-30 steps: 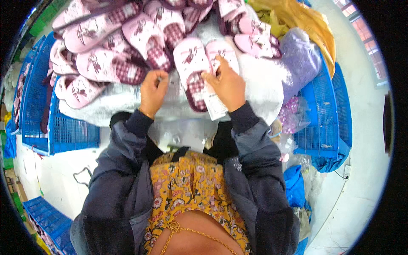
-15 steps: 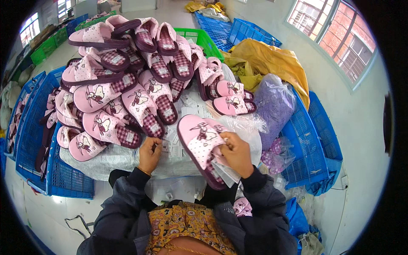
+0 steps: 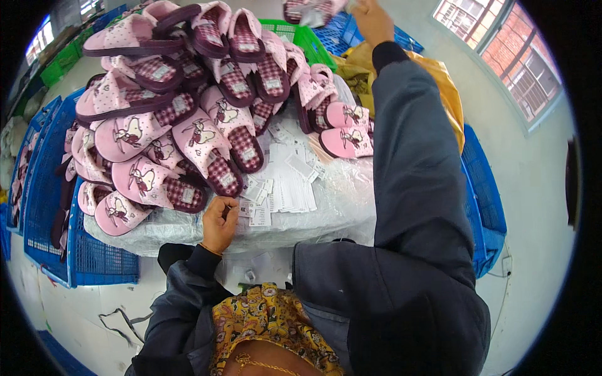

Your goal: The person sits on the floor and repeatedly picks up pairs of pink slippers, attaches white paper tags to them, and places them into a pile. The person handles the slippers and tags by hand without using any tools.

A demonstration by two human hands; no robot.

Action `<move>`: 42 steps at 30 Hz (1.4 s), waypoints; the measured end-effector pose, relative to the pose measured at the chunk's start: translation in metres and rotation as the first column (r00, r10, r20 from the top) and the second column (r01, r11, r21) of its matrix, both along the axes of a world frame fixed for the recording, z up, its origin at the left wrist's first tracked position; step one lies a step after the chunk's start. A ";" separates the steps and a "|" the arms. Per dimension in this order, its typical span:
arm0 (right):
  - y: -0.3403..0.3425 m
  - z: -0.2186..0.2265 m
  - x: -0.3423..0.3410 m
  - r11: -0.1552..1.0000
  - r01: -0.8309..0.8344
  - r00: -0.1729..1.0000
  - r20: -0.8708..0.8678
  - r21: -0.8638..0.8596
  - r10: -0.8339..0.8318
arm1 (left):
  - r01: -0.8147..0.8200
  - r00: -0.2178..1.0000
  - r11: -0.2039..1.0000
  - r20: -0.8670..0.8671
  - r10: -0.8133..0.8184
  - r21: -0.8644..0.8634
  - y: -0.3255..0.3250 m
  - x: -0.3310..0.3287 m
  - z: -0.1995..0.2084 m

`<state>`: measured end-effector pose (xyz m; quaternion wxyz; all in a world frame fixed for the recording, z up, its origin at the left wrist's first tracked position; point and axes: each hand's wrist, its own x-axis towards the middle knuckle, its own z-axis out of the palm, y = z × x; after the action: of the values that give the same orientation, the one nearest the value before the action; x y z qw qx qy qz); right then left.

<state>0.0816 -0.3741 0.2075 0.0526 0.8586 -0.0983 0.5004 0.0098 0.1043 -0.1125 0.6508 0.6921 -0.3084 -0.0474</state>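
Note:
My right hand [image 3: 372, 21] reaches far forward at the top edge of the head view. Its fingers are closed at the toe end of a pink slipper [image 3: 311, 12] with a checked sole and a pale tag; part of both is cut off. My left hand [image 3: 219, 223] rests curled at the near edge of the wrapped bale [image 3: 342, 203], thumb against the fingers. What it holds, if anything, is hidden. Beside it lie white printed tags [image 3: 293, 191], stacked and scattered. A heap of pink slippers [image 3: 139, 178] with dark checked insoles rises on the left of the bale.
A pair of slippers [image 3: 346, 141] lies beyond the tags, partly behind my right sleeve. Blue crates [image 3: 103, 260] flank the bale, with another blue crate [image 3: 483, 194] on the right. A green crate [image 3: 307, 47] and a yellow sheet [image 3: 442, 81] are behind.
My right hand has swung far forward with the slippers, from above the bale's near edge to the top of the view. The tag stack is now uncovered. My left hand stays nearly in place.

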 end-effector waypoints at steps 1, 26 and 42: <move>0.007 -0.024 -0.009 0.991 -0.054 0.998 -0.036 0.126 0.059 | -0.012 1.000 1.000 0.002 0.012 0.014 0.002 0.002 0.000; -0.054 -0.273 -0.148 0.954 -0.148 0.909 -0.343 0.261 0.235 | -0.037 0.996 0.994 0.084 0.028 0.107 -0.002 -0.005 0.011; 0.190 -0.155 -0.199 0.974 -0.174 0.975 -0.115 0.148 0.192 | 0.088 0.986 0.993 -0.133 -0.098 -0.080 -0.003 -0.002 0.000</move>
<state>-0.1176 -0.1842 0.0523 -0.0468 0.8959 -0.0494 0.4389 0.0074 0.1013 -0.1121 0.6926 0.6477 -0.2965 -0.1134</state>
